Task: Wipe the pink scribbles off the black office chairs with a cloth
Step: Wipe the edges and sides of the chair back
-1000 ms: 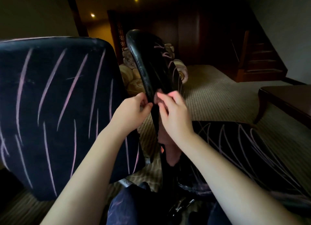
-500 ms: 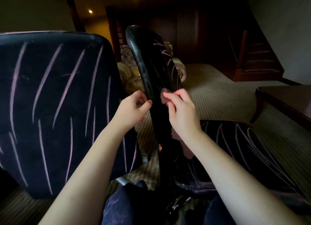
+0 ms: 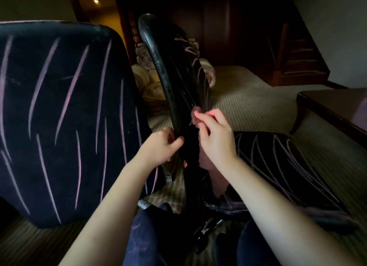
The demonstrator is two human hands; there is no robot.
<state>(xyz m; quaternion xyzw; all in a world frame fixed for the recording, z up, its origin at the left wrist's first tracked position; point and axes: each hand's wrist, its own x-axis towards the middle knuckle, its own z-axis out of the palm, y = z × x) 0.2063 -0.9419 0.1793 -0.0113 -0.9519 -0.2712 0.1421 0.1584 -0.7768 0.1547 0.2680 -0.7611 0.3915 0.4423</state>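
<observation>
Two black office chairs carry pink scribbles. The left chair's fabric backrest (image 3: 65,116) fills the left side, streaked with long pink lines. The middle chair's leather backrest (image 3: 170,67) stands edge-on in front of me, and its scribbled seat (image 3: 278,166) lies to the right. My left hand (image 3: 160,146) pinches the backrest's rear edge low down. My right hand (image 3: 216,138) presses a pinkish cloth (image 3: 206,162) against the backrest's front face, with the cloth hanging below the hand. Much of that front face is hidden from me.
A dark wooden table (image 3: 337,106) stands at the right. Wooden stairs (image 3: 301,57) rise at the back right. A beige cushioned seat (image 3: 151,81) sits behind the chairs on striped carpet (image 3: 248,106). My legs in dark trousers (image 3: 151,236) are at the bottom.
My right hand has shifted with the cloth away from the backrest's edge onto its front face. My left hand has slid lower along the edge. The view has tilted slightly.
</observation>
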